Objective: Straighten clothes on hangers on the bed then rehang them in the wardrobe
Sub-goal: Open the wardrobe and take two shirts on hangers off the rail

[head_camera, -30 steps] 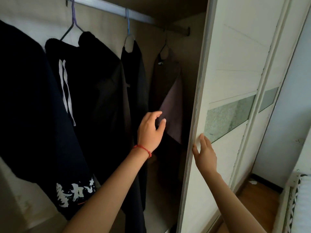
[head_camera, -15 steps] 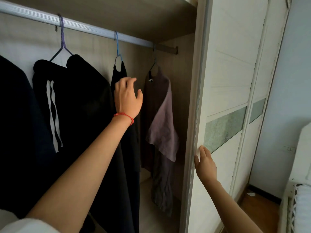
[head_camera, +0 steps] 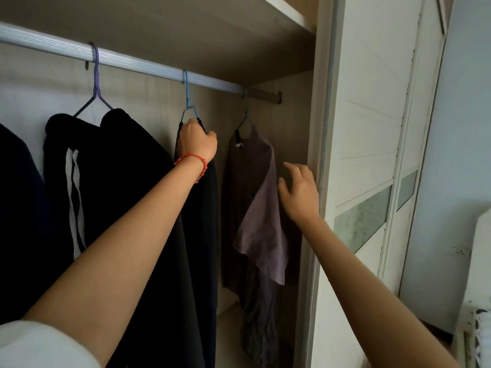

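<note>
head view: blue hanger (head_camera: 189, 112) with black garment (head_camera: 198, 221) held in left grip (head_camera: 198, 140), hooked near right end of rail (head_camera: 138, 63). right grip (head_camera: 299, 189) spread wide, nothing held. risk: garment dragged off if hook snagged when lifted.

Support: metal rail (head_camera: 138, 63) running across the wardrobe (head_camera: 265, 35) interior under its top shelf, right end fixed in a bracket near the side wall. Three wire hangers hooked over it: purple hanger (head_camera: 96, 86) carrying a black garment (head_camera: 111, 166); blue hanger (head_camera: 187, 102) carrying a dark garment (head_camera: 207, 221); teal hanger (head_camera: 245, 115), nearest the bracket, carrying a brownish-purple garment (head_camera: 255, 203).
</note>
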`<move>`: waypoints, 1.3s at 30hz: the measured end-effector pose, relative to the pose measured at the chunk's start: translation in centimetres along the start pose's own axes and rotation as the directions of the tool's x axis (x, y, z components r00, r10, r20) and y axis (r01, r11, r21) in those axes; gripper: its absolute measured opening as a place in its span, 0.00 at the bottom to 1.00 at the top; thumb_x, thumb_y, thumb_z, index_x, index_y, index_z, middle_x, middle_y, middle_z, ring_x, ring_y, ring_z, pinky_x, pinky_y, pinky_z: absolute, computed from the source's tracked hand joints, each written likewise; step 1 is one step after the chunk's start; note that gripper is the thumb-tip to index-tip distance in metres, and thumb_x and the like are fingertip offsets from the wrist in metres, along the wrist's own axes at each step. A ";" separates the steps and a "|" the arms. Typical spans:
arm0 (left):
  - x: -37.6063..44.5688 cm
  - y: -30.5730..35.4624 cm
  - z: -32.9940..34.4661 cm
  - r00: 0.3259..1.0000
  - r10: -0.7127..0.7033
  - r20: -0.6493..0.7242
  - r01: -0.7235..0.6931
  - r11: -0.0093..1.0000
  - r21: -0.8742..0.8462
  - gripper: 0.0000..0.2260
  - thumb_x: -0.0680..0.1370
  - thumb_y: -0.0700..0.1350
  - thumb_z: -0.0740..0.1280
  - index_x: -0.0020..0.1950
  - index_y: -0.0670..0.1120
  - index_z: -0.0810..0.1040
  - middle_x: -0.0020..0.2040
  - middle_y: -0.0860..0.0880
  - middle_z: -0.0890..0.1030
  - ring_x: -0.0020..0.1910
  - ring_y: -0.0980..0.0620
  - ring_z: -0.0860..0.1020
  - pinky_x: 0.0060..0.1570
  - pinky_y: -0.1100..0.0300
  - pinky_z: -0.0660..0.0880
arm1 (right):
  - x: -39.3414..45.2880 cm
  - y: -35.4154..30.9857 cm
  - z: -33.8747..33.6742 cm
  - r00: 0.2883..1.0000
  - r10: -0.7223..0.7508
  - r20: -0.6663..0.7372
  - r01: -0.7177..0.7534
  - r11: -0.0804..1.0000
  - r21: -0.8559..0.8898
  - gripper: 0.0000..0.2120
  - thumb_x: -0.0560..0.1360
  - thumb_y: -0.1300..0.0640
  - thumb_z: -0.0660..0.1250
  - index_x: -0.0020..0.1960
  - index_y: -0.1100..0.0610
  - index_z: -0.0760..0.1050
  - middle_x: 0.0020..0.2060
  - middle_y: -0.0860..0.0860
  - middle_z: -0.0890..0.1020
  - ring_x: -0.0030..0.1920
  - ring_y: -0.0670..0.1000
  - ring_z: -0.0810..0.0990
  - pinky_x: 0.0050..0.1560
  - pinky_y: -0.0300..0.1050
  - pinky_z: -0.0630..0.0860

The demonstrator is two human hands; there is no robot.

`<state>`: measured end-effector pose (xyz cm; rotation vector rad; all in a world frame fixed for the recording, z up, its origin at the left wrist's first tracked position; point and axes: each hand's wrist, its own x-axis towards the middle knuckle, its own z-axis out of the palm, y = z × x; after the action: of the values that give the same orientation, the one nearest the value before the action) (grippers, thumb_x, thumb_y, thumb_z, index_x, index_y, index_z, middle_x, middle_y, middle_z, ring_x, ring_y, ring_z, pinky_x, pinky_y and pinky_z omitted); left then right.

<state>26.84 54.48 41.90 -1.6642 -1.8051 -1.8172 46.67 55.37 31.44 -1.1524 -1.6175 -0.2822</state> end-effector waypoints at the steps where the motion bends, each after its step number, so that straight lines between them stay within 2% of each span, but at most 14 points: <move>1: 0.5 0.2 0.1 1.000 -0.019 0.002 0.019 1.000 -0.009 0.11 0.75 0.41 0.62 0.53 0.34 0.74 0.54 0.36 0.78 0.52 0.39 0.77 0.44 0.53 0.72 | 1.7 -0.5 0.3 1.000 0.012 0.021 -0.012 1.000 0.001 0.20 0.78 0.54 0.60 0.68 0.58 0.67 0.64 0.56 0.72 0.64 0.55 0.71 0.61 0.50 0.71; 3: 1.4 0.5 0.4 0.998 -0.059 0.024 0.059 0.998 0.000 0.11 0.75 0.40 0.61 0.50 0.33 0.75 0.53 0.36 0.79 0.52 0.38 0.78 0.43 0.53 0.71 | 4.6 -1.3 0.7 0.997 0.054 0.058 -0.055 0.998 0.012 0.21 0.78 0.53 0.59 0.70 0.57 0.65 0.66 0.56 0.71 0.66 0.55 0.70 0.62 0.49 0.70; 7: 3.1 1.3 0.6 0.985 -0.145 0.091 0.142 0.989 0.039 0.12 0.75 0.38 0.60 0.56 0.35 0.75 0.59 0.37 0.77 0.59 0.38 0.75 0.53 0.50 0.73 | 9.4 -2.3 2.1 0.956 0.228 0.183 -0.242 0.968 0.061 0.21 0.78 0.53 0.59 0.69 0.57 0.65 0.63 0.57 0.73 0.62 0.55 0.74 0.60 0.51 0.74; 10: 4.4 1.6 0.6 0.975 -0.170 0.140 0.156 0.982 0.107 0.13 0.76 0.38 0.60 0.60 0.36 0.72 0.62 0.38 0.76 0.61 0.39 0.74 0.56 0.51 0.73 | 12.0 -2.8 3.3 0.899 0.296 0.324 -0.324 0.946 0.033 0.14 0.78 0.54 0.59 0.61 0.59 0.73 0.56 0.57 0.78 0.54 0.54 0.78 0.56 0.52 0.76; 13: 5.5 1.2 0.6 0.966 -0.186 0.179 0.157 0.974 0.163 0.14 0.76 0.37 0.59 0.61 0.36 0.71 0.61 0.38 0.76 0.61 0.39 0.75 0.56 0.51 0.73 | 14.2 -3.5 4.2 0.872 0.322 0.369 -0.340 0.940 -0.016 0.11 0.77 0.56 0.59 0.55 0.61 0.75 0.52 0.58 0.79 0.51 0.55 0.79 0.55 0.53 0.77; 17: 6.8 0.7 0.7 0.972 -0.173 0.159 0.152 0.979 0.139 0.14 0.77 0.36 0.57 0.61 0.35 0.71 0.60 0.38 0.76 0.58 0.39 0.76 0.50 0.52 0.74 | 15.8 -4.3 5.1 0.825 0.360 0.435 -0.356 0.930 -0.095 0.13 0.78 0.58 0.59 0.59 0.62 0.72 0.52 0.58 0.77 0.54 0.58 0.77 0.55 0.51 0.76; 19: 7.4 0.7 0.7 0.974 -0.172 0.144 0.163 0.984 0.076 0.14 0.77 0.36 0.57 0.62 0.35 0.70 0.61 0.37 0.76 0.59 0.39 0.76 0.47 0.55 0.72 | 16.0 -4.5 5.4 0.831 0.360 0.424 -0.368 0.927 -0.065 0.11 0.78 0.58 0.59 0.56 0.63 0.73 0.48 0.57 0.75 0.51 0.56 0.77 0.49 0.49 0.75; 21: 8.1 0.7 0.7 0.973 -0.184 0.136 0.185 0.983 0.006 0.15 0.77 0.37 0.58 0.63 0.36 0.69 0.64 0.38 0.74 0.61 0.40 0.75 0.53 0.55 0.72 | 16.1 -4.5 5.7 0.849 0.372 0.374 -0.410 0.912 0.026 0.10 0.78 0.57 0.59 0.52 0.63 0.74 0.45 0.57 0.75 0.46 0.56 0.76 0.44 0.48 0.74; 23: 8.6 0.9 0.7 0.973 -0.192 0.126 0.200 0.978 -0.060 0.16 0.78 0.38 0.59 0.65 0.37 0.68 0.66 0.39 0.73 0.63 0.41 0.73 0.59 0.54 0.72 | 16.0 -4.3 5.8 0.862 0.391 0.322 -0.443 0.890 0.107 0.08 0.77 0.58 0.60 0.49 0.62 0.74 0.43 0.57 0.76 0.46 0.56 0.77 0.44 0.49 0.75; 25: 9.1 1.6 0.8 0.981 -0.163 0.107 0.174 0.979 -0.107 0.16 0.78 0.39 0.60 0.65 0.37 0.69 0.65 0.39 0.73 0.63 0.41 0.73 0.61 0.53 0.71 | 15.9 -4.1 5.7 0.873 0.392 0.290 -0.446 0.882 0.153 0.07 0.77 0.58 0.60 0.46 0.61 0.74 0.43 0.57 0.77 0.45 0.55 0.78 0.43 0.48 0.76; 31: 9.2 2.7 0.6 0.992 -0.089 0.085 0.105 0.974 -0.202 0.13 0.77 0.42 0.63 0.54 0.34 0.77 0.56 0.38 0.80 0.56 0.41 0.78 0.54 0.54 0.74 | 15.2 -4.0 3.8 0.904 0.366 0.222 -0.418 0.867 0.271 0.11 0.78 0.56 0.59 0.54 0.60 0.77 0.45 0.55 0.79 0.49 0.53 0.79 0.50 0.48 0.78; 34: 7.3 2.5 1.0 0.990 -0.079 0.119 0.106 0.965 -0.238 0.10 0.77 0.42 0.64 0.40 0.38 0.78 0.53 0.38 0.81 0.54 0.41 0.79 0.51 0.56 0.73 | 13.9 -4.2 2.8 0.915 0.355 0.191 -0.395 0.882 0.256 0.12 0.78 0.55 0.60 0.54 0.60 0.78 0.47 0.56 0.80 0.50 0.54 0.79 0.53 0.52 0.77; 36: 5.8 2.5 1.2 0.987 -0.089 0.133 0.120 0.961 -0.249 0.15 0.77 0.42 0.64 0.29 0.43 0.71 0.50 0.38 0.81 0.52 0.41 0.79 0.47 0.57 0.72 | 12.7 -4.3 2.1 0.913 0.350 0.208 -0.395 0.884 0.250 0.11 0.78 0.55 0.60 0.51 0.59 0.78 0.44 0.55 0.80 0.47 0.53 0.79 0.51 0.50 0.78; 39: 3.8 2.5 1.4 0.981 -0.094 0.168 0.137 0.953 -0.270 0.16 0.77 0.42 0.64 0.28 0.43 0.70 0.42 0.40 0.79 0.45 0.44 0.78 0.44 0.59 0.70 | 10.4 -4.3 1.1 0.904 0.368 0.217 -0.417 0.870 0.263 0.10 0.77 0.56 0.61 0.44 0.59 0.78 0.35 0.51 0.78 0.39 0.51 0.78 0.42 0.45 0.76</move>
<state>27.88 57.06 45.75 -1.8777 -1.8071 -2.1381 43.08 59.46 41.33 -1.2530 -1.4546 0.3265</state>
